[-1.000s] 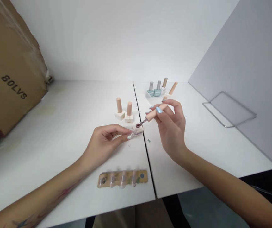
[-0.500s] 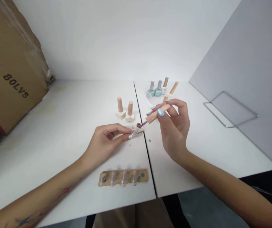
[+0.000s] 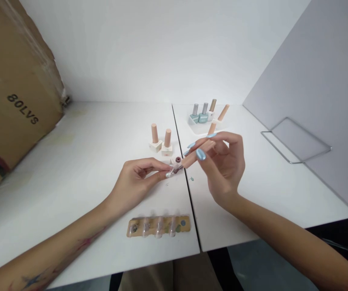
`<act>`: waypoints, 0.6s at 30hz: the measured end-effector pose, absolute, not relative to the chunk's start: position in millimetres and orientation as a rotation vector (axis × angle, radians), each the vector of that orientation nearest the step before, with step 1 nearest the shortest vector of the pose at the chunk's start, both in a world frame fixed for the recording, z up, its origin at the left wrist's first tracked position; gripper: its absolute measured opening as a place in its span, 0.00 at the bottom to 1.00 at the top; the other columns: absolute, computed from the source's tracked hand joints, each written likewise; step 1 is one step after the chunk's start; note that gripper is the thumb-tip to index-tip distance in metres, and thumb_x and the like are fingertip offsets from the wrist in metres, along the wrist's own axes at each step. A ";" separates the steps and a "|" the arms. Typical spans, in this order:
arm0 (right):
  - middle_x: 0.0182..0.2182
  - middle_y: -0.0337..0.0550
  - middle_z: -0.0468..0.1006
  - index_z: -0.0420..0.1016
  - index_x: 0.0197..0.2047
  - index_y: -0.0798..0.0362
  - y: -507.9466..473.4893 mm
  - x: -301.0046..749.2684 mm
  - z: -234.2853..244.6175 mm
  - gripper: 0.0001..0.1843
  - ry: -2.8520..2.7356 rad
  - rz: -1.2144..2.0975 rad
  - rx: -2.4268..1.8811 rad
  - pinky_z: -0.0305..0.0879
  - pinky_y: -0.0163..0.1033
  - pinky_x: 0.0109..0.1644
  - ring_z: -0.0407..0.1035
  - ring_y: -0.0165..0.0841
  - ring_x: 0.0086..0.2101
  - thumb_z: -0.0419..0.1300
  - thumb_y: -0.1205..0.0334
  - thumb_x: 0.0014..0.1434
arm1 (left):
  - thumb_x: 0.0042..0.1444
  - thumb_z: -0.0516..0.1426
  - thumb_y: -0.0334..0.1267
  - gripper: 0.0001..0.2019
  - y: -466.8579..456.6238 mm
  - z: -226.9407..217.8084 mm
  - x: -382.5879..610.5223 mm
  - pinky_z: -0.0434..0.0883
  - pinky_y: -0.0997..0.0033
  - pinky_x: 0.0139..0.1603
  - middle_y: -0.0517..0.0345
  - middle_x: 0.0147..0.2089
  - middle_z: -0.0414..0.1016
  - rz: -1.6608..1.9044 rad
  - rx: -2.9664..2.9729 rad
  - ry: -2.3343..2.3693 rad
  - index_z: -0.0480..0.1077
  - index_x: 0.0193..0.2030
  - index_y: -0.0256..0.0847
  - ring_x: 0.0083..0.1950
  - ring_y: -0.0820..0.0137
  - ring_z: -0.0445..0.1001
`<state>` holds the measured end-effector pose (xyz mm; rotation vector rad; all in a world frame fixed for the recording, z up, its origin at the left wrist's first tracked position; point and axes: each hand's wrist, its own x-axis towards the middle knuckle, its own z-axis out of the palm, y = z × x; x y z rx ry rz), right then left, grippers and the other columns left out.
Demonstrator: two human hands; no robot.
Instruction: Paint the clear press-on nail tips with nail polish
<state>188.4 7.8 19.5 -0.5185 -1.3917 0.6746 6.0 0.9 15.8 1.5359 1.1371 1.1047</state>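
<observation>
My left hand (image 3: 137, 178) pinches a small clear nail tip (image 3: 171, 172) low over the white table, right beside an open nail polish bottle (image 3: 177, 161). My right hand (image 3: 222, 163) grips a peach brush cap (image 3: 196, 152) between thumb and fingers, its brush end angled down-left so that it meets the clear tip by the bottle's neck. Both hands are closed on what they hold.
Two peach-capped polish bottles (image 3: 161, 141) stand just behind the hands. Several more bottles (image 3: 206, 114) sit on a white tray further back. A tan card with clear nail tips (image 3: 158, 226) lies near the table's front edge. A cardboard box (image 3: 13, 93) fills the left; a wire stand (image 3: 295, 139) is at right.
My right hand has lowered and swung the brush cap down-left, from above the bottle's mouth to the clear tip. My left hand has hardly moved.
</observation>
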 end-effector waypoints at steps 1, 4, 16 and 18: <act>0.31 0.35 0.76 0.63 0.46 0.47 6.6 187.7 19.5 0.14 -1.413 0.684 -0.510 0.75 0.46 0.45 0.76 0.32 0.37 0.60 0.71 0.60 | 0.51 0.64 0.30 0.05 0.8 16.0 6.0 0.76 0.74 0.41 0.62 0.34 0.85 1.104 1.538 1.136 0.80 0.30 0.45 0.37 0.70 0.81; 0.34 0.37 0.76 0.64 0.46 0.46 6.9 187.7 20.4 0.13 -1.366 0.666 -0.583 0.75 0.45 0.45 0.75 0.32 0.39 0.60 0.70 0.60 | 0.52 0.64 0.31 0.05 0.5 15.7 5.6 0.77 0.71 0.42 0.61 0.34 0.85 1.103 1.543 1.143 0.80 0.30 0.45 0.37 0.68 0.81; 0.29 0.35 0.75 0.63 0.48 0.44 3.5 187.2 17.8 0.15 -1.438 0.668 -0.535 0.75 0.48 0.45 0.76 0.34 0.40 0.59 0.70 0.61 | 0.52 0.64 0.34 0.02 0.7 13.9 4.7 0.78 0.67 0.44 0.57 0.36 0.85 1.098 1.568 1.139 0.80 0.31 0.43 0.40 0.65 0.82; 0.30 0.35 0.76 0.62 0.47 0.44 7.5 189.0 18.5 0.15 -1.376 0.650 -0.606 0.74 0.47 0.47 0.75 0.34 0.39 0.60 0.68 0.61 | 0.52 0.64 0.34 0.02 0.7 13.7 4.2 0.78 0.67 0.44 0.57 0.37 0.85 1.101 1.569 1.146 0.80 0.32 0.44 0.40 0.65 0.82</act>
